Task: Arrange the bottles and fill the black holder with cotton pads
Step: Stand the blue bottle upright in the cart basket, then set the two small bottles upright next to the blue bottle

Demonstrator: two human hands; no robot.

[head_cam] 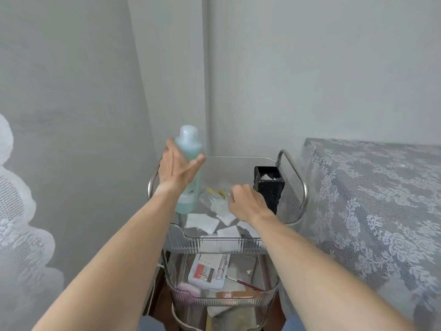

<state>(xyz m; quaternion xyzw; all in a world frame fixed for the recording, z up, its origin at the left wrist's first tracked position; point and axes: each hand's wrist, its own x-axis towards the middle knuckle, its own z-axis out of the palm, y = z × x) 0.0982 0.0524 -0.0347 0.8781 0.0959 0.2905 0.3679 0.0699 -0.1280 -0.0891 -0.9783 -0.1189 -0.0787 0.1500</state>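
Note:
A tall clear bottle of blue-green liquid [189, 149] with a pale cap stands upright at the left of the cart's top tray [214, 244], and my left hand [175, 167] is wrapped around its upper part. My right hand [245, 203] hovers low over the middle of the tray with its fingers curled; whether they pinch anything is hidden. The black holder [269, 189] stands at the tray's right rear with some white pads showing inside. Several white square cotton pads [202, 222] lie loose on the tray floor. Small clear bottles with yellow caps [214, 193] lie behind my right hand.
The clear cart has metal handles [298, 177] on both sides. Its lower tray [222, 299] holds a white box, a brush and a pink item. A table under a lace cloth [372, 199] stands close on the right. Grey walls and a lace curtain [21, 223] close the left.

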